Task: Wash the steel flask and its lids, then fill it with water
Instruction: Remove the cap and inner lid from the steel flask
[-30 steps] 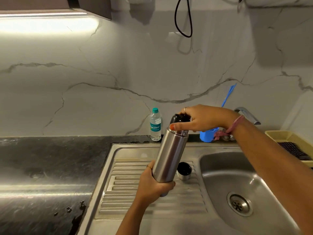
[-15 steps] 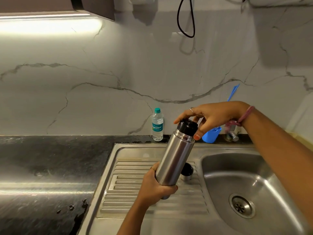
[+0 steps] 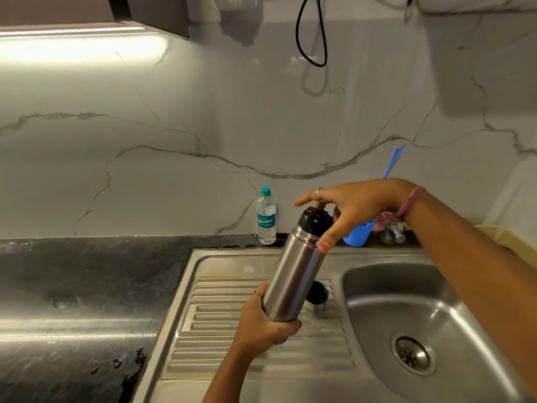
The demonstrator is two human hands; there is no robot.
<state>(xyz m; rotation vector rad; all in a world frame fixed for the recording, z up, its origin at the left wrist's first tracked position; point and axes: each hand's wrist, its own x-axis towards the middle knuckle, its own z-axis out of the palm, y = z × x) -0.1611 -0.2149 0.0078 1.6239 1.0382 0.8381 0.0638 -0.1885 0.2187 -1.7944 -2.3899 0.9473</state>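
Observation:
A steel flask (image 3: 293, 274) leans to the right above the sink's ribbed drainboard (image 3: 232, 330). My left hand (image 3: 266, 327) is wrapped around its lower end. A black inner lid (image 3: 316, 218) sits on the flask's mouth. My right hand (image 3: 353, 206) hovers over that lid with fingers spread, thumb against the flask's shoulder and fingers touching the lid's far side. Behind the flask, a steel outer cap (image 3: 316, 298) with a dark inside stands on the drainboard.
The sink basin (image 3: 406, 309) with its drain (image 3: 412, 354) lies to the right. At the back edge stand a small water bottle (image 3: 266, 218), a blue holder (image 3: 359, 234) and the tap base (image 3: 393, 231). Dark wet counter (image 3: 87, 286) spreads left.
My right hand has let go its close grip on the black lid and opened its fingers over it. The flask has shifted slightly right and tilted a bit more.

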